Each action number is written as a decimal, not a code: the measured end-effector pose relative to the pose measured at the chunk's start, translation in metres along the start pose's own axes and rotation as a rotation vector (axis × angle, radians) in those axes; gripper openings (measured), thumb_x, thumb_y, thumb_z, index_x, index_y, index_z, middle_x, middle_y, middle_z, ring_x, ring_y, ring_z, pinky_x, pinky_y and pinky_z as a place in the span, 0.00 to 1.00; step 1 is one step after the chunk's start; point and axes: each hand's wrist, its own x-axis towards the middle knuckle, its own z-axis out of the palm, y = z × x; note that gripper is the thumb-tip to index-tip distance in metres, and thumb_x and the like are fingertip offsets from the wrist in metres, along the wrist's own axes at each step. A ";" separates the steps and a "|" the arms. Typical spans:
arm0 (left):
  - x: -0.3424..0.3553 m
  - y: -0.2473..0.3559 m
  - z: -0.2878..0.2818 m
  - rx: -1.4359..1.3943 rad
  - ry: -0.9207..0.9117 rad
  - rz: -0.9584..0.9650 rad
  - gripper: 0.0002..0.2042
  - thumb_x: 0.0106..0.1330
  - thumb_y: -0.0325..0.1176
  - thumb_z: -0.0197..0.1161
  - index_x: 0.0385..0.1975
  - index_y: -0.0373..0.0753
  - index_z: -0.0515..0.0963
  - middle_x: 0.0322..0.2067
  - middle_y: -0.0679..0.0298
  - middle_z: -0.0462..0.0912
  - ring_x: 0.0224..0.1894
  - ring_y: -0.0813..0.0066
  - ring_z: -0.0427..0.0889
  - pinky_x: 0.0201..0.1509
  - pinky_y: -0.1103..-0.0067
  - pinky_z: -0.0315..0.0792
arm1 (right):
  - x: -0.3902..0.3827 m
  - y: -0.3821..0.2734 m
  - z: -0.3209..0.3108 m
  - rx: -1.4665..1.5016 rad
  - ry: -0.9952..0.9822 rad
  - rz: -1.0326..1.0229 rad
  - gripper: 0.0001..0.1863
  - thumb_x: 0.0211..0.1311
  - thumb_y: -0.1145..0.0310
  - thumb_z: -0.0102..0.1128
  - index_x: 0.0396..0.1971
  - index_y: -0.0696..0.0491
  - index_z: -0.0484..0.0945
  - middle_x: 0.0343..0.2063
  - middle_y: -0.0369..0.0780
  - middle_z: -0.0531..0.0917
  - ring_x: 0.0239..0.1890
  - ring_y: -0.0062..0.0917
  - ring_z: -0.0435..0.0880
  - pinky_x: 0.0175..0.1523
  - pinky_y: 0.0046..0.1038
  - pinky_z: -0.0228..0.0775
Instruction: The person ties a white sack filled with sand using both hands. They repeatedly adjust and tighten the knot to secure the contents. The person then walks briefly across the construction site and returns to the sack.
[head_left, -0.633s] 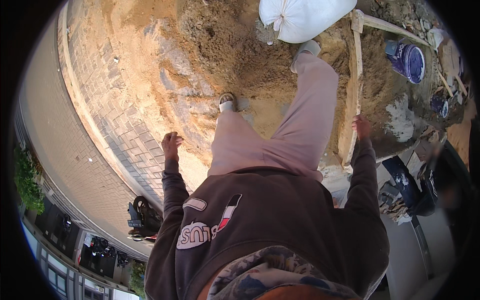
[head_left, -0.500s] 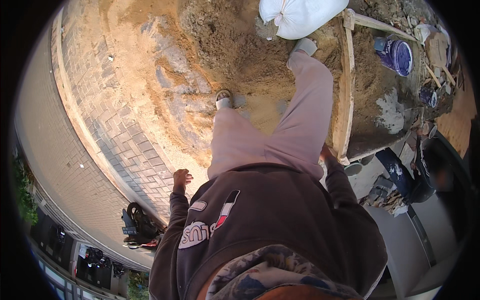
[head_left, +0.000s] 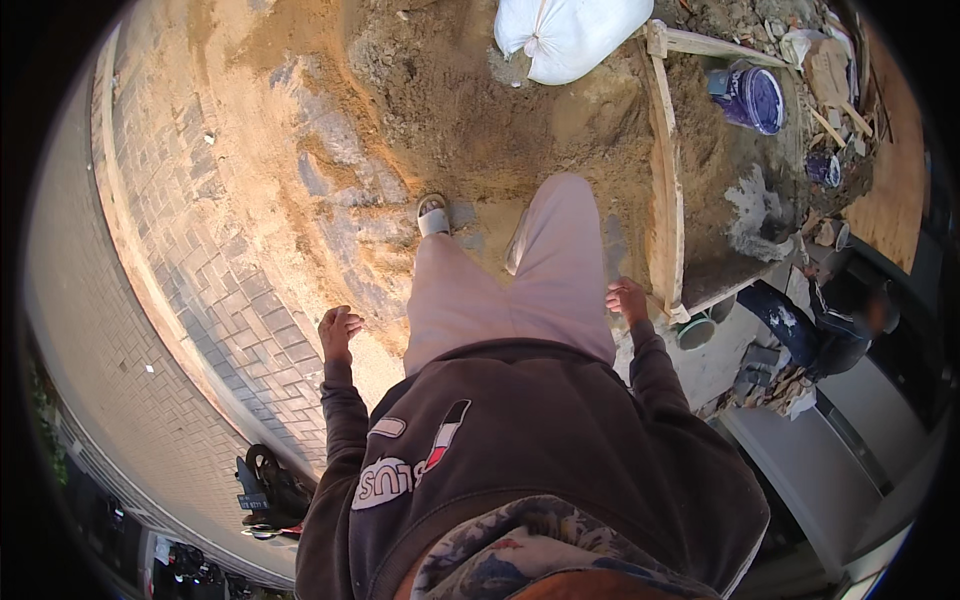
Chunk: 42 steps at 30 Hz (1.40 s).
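The wooden frame (head_left: 667, 190) lay on the soil (head_left: 480, 120) to the person's right, its near end just beside the right hand (head_left: 628, 299), whose grip was half curled; whether its fingertips met could not be told. The left hand (head_left: 340, 328), grip loosely spread, hung near brick paving (head_left: 225, 255). Farther out were a white sack (head_left: 590, 38) and a purple bucket (head_left: 750, 98).

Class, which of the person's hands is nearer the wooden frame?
Right. The right hand is just left of the wooden frame; the left hand is farther left, beyond both legs.
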 end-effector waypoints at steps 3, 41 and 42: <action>0.012 0.033 0.016 0.061 -0.015 0.069 0.12 0.67 0.40 0.59 0.42 0.38 0.75 0.28 0.62 0.82 0.32 0.70 0.84 0.38 0.76 0.77 | 0.012 -0.017 0.012 0.031 -0.041 -0.078 0.13 0.53 0.78 0.43 0.36 0.59 0.76 0.23 0.42 0.80 0.22 0.26 0.80 0.27 0.26 0.75; 0.061 0.113 -0.002 0.388 0.193 0.161 0.10 0.64 0.33 0.59 0.35 0.32 0.78 0.22 0.57 0.83 0.24 0.69 0.85 0.26 0.75 0.77 | 0.014 -0.210 0.078 -0.183 0.266 -0.975 0.06 0.57 0.77 0.48 0.28 0.60 0.75 0.22 0.41 0.76 0.26 0.25 0.76 0.31 0.29 0.71; 0.064 0.122 -0.008 0.381 0.207 0.192 0.09 0.63 0.33 0.59 0.33 0.32 0.78 0.22 0.58 0.83 0.22 0.71 0.84 0.26 0.75 0.76 | 0.001 -0.240 0.083 -0.168 0.208 -1.019 0.07 0.60 0.74 0.49 0.29 0.60 0.75 0.22 0.44 0.77 0.26 0.30 0.77 0.34 0.31 0.70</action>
